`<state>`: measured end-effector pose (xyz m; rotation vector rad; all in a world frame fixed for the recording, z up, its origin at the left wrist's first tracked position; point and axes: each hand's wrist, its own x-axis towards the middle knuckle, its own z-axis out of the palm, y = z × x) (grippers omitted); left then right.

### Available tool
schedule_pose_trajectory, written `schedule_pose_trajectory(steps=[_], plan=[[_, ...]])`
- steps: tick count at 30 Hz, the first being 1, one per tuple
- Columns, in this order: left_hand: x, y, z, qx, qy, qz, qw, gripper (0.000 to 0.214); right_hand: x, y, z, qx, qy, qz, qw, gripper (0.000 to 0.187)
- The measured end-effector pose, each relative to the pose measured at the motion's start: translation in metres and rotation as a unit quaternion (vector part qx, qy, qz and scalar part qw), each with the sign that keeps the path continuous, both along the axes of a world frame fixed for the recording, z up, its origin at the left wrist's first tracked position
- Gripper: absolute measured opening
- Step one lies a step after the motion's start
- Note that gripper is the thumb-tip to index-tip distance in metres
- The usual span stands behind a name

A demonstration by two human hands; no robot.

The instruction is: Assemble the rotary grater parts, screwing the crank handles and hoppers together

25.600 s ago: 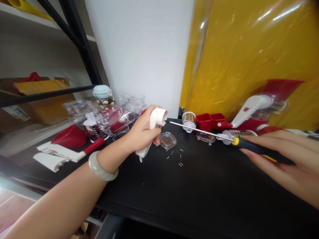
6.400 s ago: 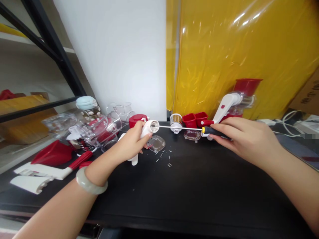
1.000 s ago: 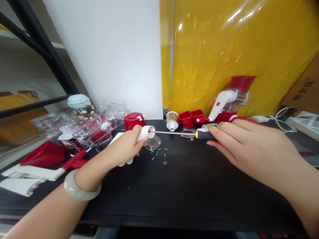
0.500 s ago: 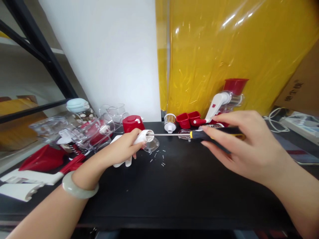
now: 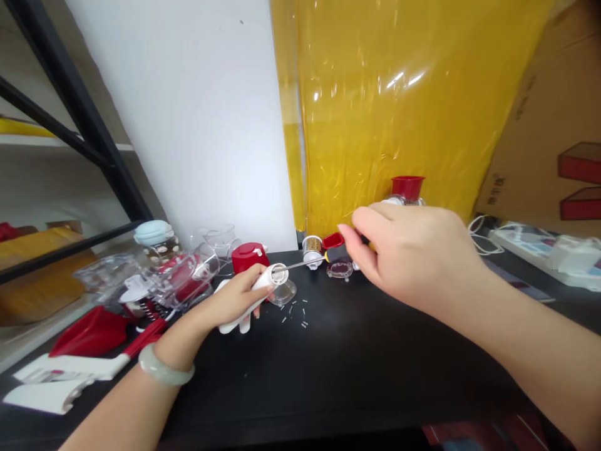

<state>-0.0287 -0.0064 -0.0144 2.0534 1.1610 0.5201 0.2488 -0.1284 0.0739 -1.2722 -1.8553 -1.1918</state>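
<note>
White plastic elbow-shaped part [image 5: 268, 277] with a round open end: in the left hand [image 5: 232, 297], fingers wrapped around it, above the black table [image 5: 263, 388]. Right hand [image 5: 408, 250] is curled closed on the black-and-yellow handled screwdriver [image 5: 335, 254]; steel shaft runs to the open end. Can't really tell if the tip is seated on anything, the bore is too small in view.

Just changed: right hand has come up and rolled over the handle, so the shaft now slopes down into the bore. Reads as a changed driving angle, work on the part ongoing.

Versus half a second ago: shaft was near level, handle more exposed. Short silver screw-like pieces [image 5: 304, 324] lie loose near the clear plastic plate [image 5: 284, 292], same as then.
</note>
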Motion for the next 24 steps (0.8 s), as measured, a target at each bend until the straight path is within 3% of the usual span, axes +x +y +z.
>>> schedule_pose_trajectory(steps=[7, 10, 12, 18, 24], plan=[[-0.003, 0.0, 0.002, -0.025, -0.061, -0.013, 0.998, 0.03, -0.015, -0.005, 0.027, -0.073, -0.053, 0.203, 0.975, 0.024], [-0.003, -0.003, 0.007, -0.048, -0.071, -0.022, 0.996, 0.034, -0.007, -0.007, 0.032, -0.121, -0.016, 0.296, 0.947, 0.016], [-0.004, -0.004, 0.011, -0.061, -0.08, -0.028, 0.995, 0.035, 0.001, -0.006, 0.035, -0.15, 0.02, 0.32, 0.935, 0.021], [-0.006, -0.001, 0.011, -0.06, -0.095, -0.027, 0.993, 0.036, 0.015, 0.003, 0.042, -0.178, 0.006, 0.288, 0.941, 0.026], [-0.004, 0.0, 0.008, -0.059, -0.088, -0.019, 0.994, 0.035, 0.004, 0.003, 0.041, -0.155, 0.046, 0.123, 0.979, 0.037]])
